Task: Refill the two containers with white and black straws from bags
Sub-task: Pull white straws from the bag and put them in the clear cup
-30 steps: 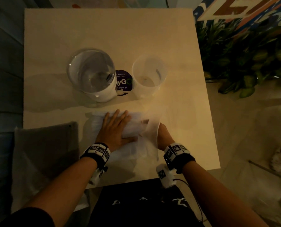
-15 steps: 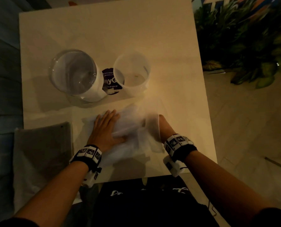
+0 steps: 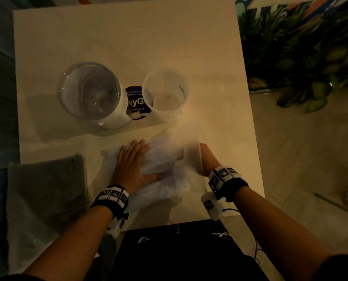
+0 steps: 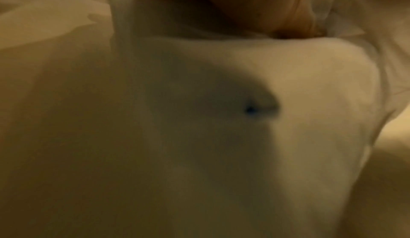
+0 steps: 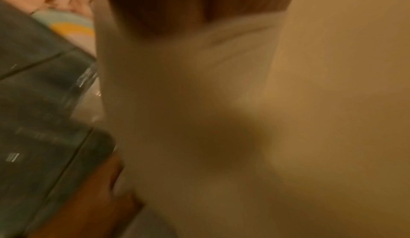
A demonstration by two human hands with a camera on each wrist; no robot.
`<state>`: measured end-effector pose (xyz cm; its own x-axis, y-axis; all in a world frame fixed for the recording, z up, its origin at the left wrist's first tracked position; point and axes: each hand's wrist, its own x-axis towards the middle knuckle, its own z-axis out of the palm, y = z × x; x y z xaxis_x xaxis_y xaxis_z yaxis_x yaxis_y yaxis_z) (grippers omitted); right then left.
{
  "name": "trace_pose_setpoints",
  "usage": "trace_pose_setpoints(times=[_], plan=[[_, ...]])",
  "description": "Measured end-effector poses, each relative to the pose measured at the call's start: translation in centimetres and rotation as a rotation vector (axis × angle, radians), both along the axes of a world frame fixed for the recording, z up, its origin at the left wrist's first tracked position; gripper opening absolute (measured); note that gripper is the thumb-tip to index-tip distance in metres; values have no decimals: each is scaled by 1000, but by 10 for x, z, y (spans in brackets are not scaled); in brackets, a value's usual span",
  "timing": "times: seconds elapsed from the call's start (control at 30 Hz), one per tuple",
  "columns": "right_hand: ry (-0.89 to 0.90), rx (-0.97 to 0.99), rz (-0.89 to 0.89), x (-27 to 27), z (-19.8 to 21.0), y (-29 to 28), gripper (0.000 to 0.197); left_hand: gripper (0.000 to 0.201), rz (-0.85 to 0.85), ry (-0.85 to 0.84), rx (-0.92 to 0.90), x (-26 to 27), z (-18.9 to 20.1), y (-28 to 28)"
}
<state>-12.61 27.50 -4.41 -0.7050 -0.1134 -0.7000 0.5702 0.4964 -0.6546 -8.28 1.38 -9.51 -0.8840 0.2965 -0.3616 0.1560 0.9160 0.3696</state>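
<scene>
A translucent bag of white straws (image 3: 163, 165) lies near the table's front edge. My left hand (image 3: 133, 161) rests flat on it, fingers straight, pressing the bag down. My right hand (image 3: 206, 159) reaches into the bag's raised open mouth from the right, and its fingers are hidden behind the cloudy plastic. Beyond the bag stand two empty containers: a wide glass jar (image 3: 90, 92) on the left and a translucent plastic cup (image 3: 166, 94) on the right. Both wrist views are blurred, with the bag's plastic (image 4: 244, 84) (image 5: 188, 84) filling them.
A round purple sticker (image 3: 137, 103) sits between the containers. A grey bag (image 3: 47, 189) lies off the table's front left corner. A leafy plant (image 3: 300, 53) stands beside the table's right edge (image 3: 250, 118). The far half of the table (image 3: 128, 37) is bare.
The head view has shifted. My left hand stays flat on the bag, and my right hand stays at the bag's mouth, which now stands a little higher.
</scene>
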Motion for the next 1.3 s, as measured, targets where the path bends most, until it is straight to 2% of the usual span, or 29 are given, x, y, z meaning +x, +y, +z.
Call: trace_pose_setpoints(times=[0.07,0.1,0.17,0.23,0.27,0.33,0.37,0.47,0.5,0.57,0.63,0.7,0.77,0.83,0.9,1.0,1.13,1.23,1.3], plan=[[79,45,-18,-1,-4,11,19,106,0,-8,25,1,0,-1],[152,82,30,-1,-6,17,10,106,4,-11,35,1,0,-2],[203,117,89,-3,-7,22,14,105,8,-15,50,0,0,-4],[161,44,64,0,-4,12,27,105,-21,-17,39,-2,1,-2],[85,17,25,1,4,3,30,105,-51,-16,28,-4,2,0],[59,-32,-36,6,-1,-7,24,107,-124,-24,11,-5,1,5],[124,-53,-31,9,-12,-5,17,108,-146,-34,7,-4,0,7],[138,62,-25,7,-7,7,8,106,-122,-22,14,1,-3,2],[183,74,-55,6,-8,16,11,105,-110,-17,15,3,-3,-2],[191,-42,-233,9,-2,26,14,103,-115,-14,0,5,-4,-7],[178,-151,-366,15,1,31,29,101,-135,-16,-23,5,-6,-8],[184,-163,-424,23,1,35,49,100,-148,-20,-39,5,-7,-8],[207,-116,-510,31,8,39,57,101,-152,-16,-42,4,-9,-8],[243,-50,-618,44,12,43,52,100,-149,-16,-38,4,-9,-8],[272,-7,-688,54,20,44,37,100,-146,-8,-31,6,-9,-8],[152,20,-621,60,27,37,23,100,-148,4,-26,7,-9,-8],[3,89,-357,52,19,13,31,101,-144,4,-32,8,-11,-8],[27,80,-344,33,11,-10,28,97,-179,7,-36,9,-10,-8],[41,3,-458,20,11,-22,27,94,-199,12,-45,11,-8,-8]])
